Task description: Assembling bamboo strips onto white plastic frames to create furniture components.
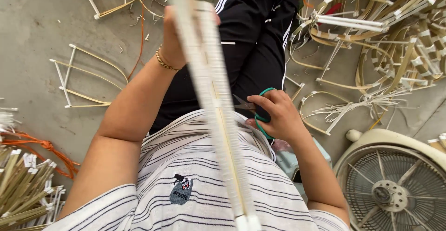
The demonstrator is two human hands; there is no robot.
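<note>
Strip upright, top clenched in left hand grip | right hand grasps scissors beside strip

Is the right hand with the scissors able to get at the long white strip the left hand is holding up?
Probably yes: the scissors in the right hand sit right beside the strip, nothing between.

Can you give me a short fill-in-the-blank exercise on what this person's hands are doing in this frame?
1. The right hand holds scissors with ____ handles.
2. The left hand keeps a grip on a long white wrapped frame, and its wrist wears a ____ bracelet.
3. At the lower right stands a round ____.
4. Loose bent strips lie on the ____ floor.

Missing words: green; gold; fan; concrete
</note>
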